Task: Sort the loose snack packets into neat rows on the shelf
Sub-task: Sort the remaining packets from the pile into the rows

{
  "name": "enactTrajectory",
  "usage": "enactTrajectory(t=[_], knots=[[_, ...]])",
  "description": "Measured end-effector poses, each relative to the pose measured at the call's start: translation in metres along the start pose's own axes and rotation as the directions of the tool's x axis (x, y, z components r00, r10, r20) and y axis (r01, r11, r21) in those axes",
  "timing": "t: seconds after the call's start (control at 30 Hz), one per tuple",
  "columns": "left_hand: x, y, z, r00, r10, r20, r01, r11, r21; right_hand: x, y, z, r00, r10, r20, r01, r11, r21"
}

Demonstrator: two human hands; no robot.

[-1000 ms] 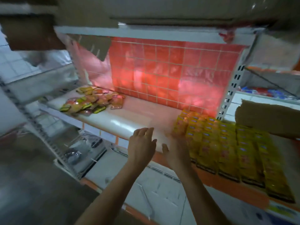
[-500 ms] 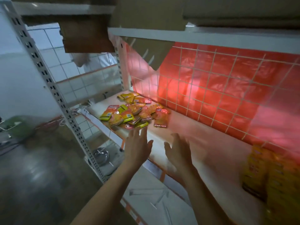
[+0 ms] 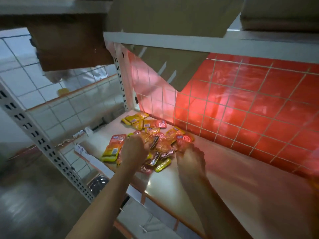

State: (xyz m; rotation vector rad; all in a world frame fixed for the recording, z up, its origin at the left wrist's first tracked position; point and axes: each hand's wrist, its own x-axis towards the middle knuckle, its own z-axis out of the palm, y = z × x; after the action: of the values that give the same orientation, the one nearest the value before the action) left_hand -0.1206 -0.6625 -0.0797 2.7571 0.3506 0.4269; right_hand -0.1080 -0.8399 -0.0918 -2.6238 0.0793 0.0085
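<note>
A person's two bare hands work at a loose heap of yellow, orange and red foil snack packets point(image 3: 162, 144) lying at the far left end of a pale shelf board point(image 3: 224, 178), close against the back panel. The left hand point(image 3: 133, 149) is sunk into the middle of the heap, fingers curled down around several packets. The right hand point(image 3: 189, 156) sits at the heap's right edge, fingertips bent against a red packet point(image 3: 183, 139) – motion blur leaves it unclear whether it grips or only touches. Near the front edge, dark-banded packets printed "KONCHEW" point(image 3: 166, 154) lie overlapping between the two wrists. A few yellow packets point(image 3: 133, 119) lie apart at the far corner. Behind the shelf stands a glossy red backing crossed by a white wire grid point(image 3: 259, 100). A brown cardboard flap point(image 3: 172, 66) hangs down from the grey upper shelf point(image 3: 259, 47) – a white perforated upright point(image 3: 39, 135) runs at the near left.
</note>
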Motion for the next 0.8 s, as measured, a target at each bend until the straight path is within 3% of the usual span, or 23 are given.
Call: enactTrajectory(t=[0.13, 0.27, 0.33, 0.4, 0.5, 0.8], knots=[[0.034, -0.017, 0.011, 0.985, 0.156, 0.068, -0.152, 0.987, -0.053, 0.010, -0.014, 0.010, 0.995, 0.034, -0.096, -0.045, 0.991, -0.123], [0.058, -0.016, 0.005, 0.922, 0.280, 0.266, -0.266, 0.960, -0.088, 0.018, -0.016, 0.015, 0.988, 0.063, -0.142, -0.086, 0.984, -0.158], [0.067, -0.017, 0.006, 0.909, 0.230, 0.348, -0.238, 0.971, -0.020, 0.018, -0.019, 0.013, 0.985, 0.115, -0.129, -0.131, 0.984, -0.123], [0.073, -0.022, 0.010, 0.895, 0.333, 0.297, -0.334, 0.941, -0.048, 0.017, -0.022, 0.011, 0.979, 0.162, -0.121, -0.172, 0.982, -0.075], [0.077, -0.026, 0.013, 0.876, 0.316, 0.365, -0.335, 0.942, -0.014, 0.012, -0.026, 0.007, 0.966, 0.223, -0.129, -0.221, 0.975, 0.029], [0.091, -0.021, 0.008, 0.807, 0.406, 0.428, -0.465, 0.884, 0.039, -0.009, -0.031, 0.003, 0.941, 0.276, -0.193, -0.237, 0.950, 0.204]])
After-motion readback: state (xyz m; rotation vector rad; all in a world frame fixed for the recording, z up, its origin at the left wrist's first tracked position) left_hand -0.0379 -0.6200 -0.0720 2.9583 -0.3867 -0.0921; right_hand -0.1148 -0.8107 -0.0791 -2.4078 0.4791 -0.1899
